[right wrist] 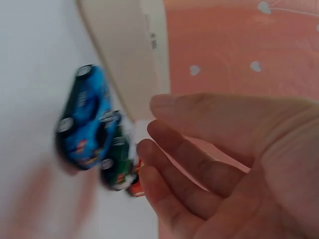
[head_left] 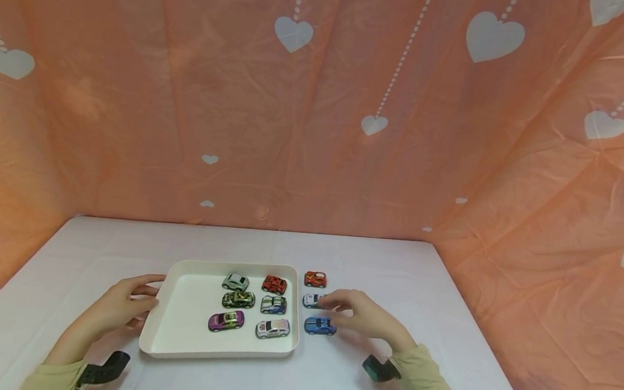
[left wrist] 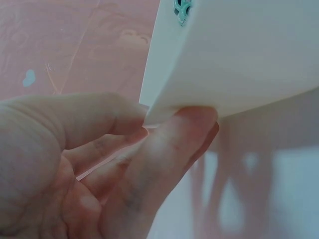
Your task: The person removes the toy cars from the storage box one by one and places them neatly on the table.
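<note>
Head view: left hand (head_left: pixel 121 301) pinches tray (head_left: pixel 181 310); right hand (head_left: pixel 362 314) spread, partly hides white car (head_left: pixel 311 301)

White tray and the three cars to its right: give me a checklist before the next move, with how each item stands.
1. Left hand on the white tray: ok, pinches its left edge.
2. Right hand free: ok, holds nothing.
3. Right hand not touching the outer white car: cannot tell; it overlaps the car in the head view.
4. Tray flat on the table: cannot tell whether its left edge is raised.
5. Bare space in the tray: ok, left of the six cars.
6. Tray's right side clear: not ok; outer red car, white car and blue car there.
</note>
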Tool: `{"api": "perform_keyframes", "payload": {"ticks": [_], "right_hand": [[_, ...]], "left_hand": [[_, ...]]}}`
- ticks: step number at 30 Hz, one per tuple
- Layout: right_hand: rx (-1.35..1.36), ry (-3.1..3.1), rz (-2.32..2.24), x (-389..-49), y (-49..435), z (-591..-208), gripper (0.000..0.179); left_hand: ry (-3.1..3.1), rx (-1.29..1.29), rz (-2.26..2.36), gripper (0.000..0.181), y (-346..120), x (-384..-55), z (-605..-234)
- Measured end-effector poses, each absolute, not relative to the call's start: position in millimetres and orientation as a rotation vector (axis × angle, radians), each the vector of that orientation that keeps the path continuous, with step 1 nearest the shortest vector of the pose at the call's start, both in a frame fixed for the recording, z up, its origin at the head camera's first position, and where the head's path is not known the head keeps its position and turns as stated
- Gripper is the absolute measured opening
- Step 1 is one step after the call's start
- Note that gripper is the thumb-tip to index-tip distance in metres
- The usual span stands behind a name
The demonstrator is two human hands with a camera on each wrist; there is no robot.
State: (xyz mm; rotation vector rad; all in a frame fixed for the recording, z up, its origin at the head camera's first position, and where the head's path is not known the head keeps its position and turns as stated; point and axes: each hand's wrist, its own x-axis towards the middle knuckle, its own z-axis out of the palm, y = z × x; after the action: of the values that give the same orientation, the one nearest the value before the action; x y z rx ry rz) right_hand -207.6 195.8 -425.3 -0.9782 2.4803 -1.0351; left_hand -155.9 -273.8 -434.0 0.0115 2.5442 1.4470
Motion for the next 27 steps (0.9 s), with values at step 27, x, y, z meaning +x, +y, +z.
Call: {"api": "perform_keyframes", "payload": {"ticks": [27], "right_hand": [[-1.169,2.318,-1.308,-233.2,107.6,-379.7,0.042]], "left_hand": [[2.546,0.018,1.465,0.057,-273.9,-156.1,-434.6]]}}
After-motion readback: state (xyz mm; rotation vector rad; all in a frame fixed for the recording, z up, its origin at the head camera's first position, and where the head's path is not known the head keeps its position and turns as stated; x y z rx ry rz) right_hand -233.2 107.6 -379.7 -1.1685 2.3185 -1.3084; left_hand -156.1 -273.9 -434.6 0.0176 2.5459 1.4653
